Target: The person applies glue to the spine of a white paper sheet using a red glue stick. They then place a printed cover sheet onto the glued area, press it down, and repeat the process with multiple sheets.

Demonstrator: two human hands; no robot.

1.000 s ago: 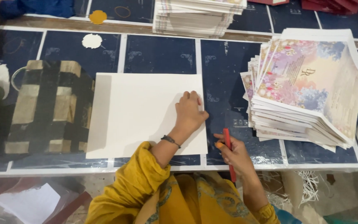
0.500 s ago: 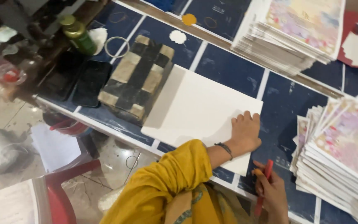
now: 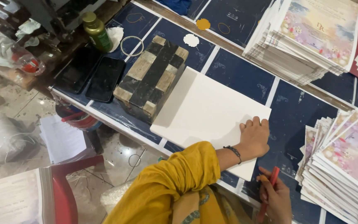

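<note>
My left hand (image 3: 254, 137) lies flat on the near right corner of a large white card sheet (image 3: 206, 112) that rests on the dark blue table (image 3: 237, 72). A thin dark band circles that wrist, and the sleeve is mustard yellow. My right hand (image 3: 275, 199) is at the table's near edge, fingers closed around a red pen (image 3: 269, 191). A fanned stack of floral printed cards (image 3: 344, 161) lies just right of both hands.
A block wrapped in black and tan tape (image 3: 152, 79) touches the sheet's left side. Two dark phones (image 3: 92, 74), a green bottle (image 3: 95, 30) and a ring (image 3: 131, 45) lie further left. Another floral card stack (image 3: 311, 37) sits at the back. A red chair (image 3: 65, 186) stands on the floor.
The view has swung left, so the floor, chair and phones now show. My left hand stays pressed on the white sheet and my right hand keeps the red pen.
</note>
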